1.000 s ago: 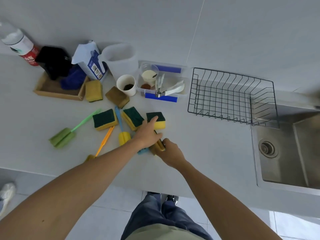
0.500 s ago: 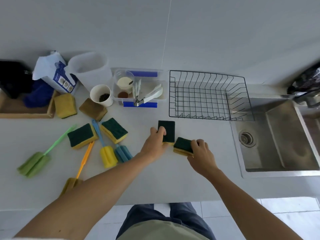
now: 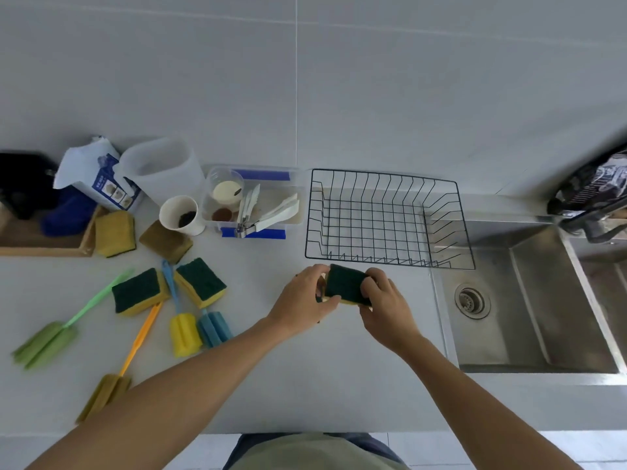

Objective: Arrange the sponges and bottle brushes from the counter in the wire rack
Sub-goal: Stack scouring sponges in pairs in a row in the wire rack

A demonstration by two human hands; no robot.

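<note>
My left hand [image 3: 302, 301] and my right hand [image 3: 386, 307] press a green-topped yellow sponge [image 3: 344, 284] between them, just in front of the black wire rack [image 3: 386, 262], which holds nothing. A second sponge seems to sit behind my left fingers, mostly hidden. On the counter to the left lie two green-topped sponges [image 3: 137, 295] [image 3: 202, 281], a yellow sponge [image 3: 115, 234] and a brown sponge [image 3: 166, 240]. Bottle brushes lie there too: a green one [image 3: 44, 342], an orange one [image 3: 135, 344], a yellow-headed one [image 3: 183, 334] and a blue one [image 3: 213, 329].
A steel sink [image 3: 529, 300] adjoins the rack on the right. Behind the sponges stand a paper cup [image 3: 181, 215], a clear container [image 3: 254, 201] with utensils, a white jug [image 3: 159, 171] and a wooden tray [image 3: 47, 247]. The counter's front edge runs below my forearms.
Each hand took a green-topped sponge from the pile and carried it right. The hands have now come together in front of the rack, with the sponges pressed against each other.
</note>
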